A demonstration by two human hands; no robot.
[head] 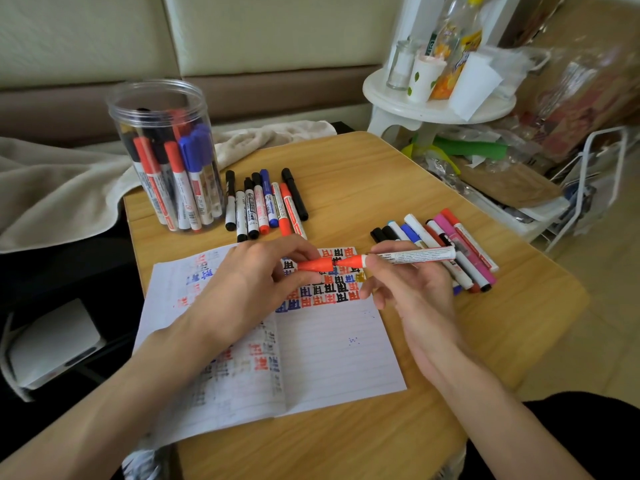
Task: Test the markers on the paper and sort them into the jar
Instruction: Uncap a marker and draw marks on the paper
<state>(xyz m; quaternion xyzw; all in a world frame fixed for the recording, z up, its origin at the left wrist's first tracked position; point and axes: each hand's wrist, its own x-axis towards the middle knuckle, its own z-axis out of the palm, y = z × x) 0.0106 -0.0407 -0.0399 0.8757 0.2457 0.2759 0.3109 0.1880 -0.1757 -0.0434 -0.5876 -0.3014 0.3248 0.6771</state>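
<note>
My right hand grips a white marker with a red tip end, held level above the lined paper. My left hand pinches its red cap, which sits just off the marker's tip. The paper carries rows of red, blue and black test marks. A clear plastic jar at the table's back left holds several markers upright. One group of loose markers lies beside the jar, another group lies at the right, partly behind my right hand.
The small wooden table has rounded corners. A beige blanket lies at the left. A white stool with bottles and cups stands at the back right, with clutter and a white rack on the floor beyond.
</note>
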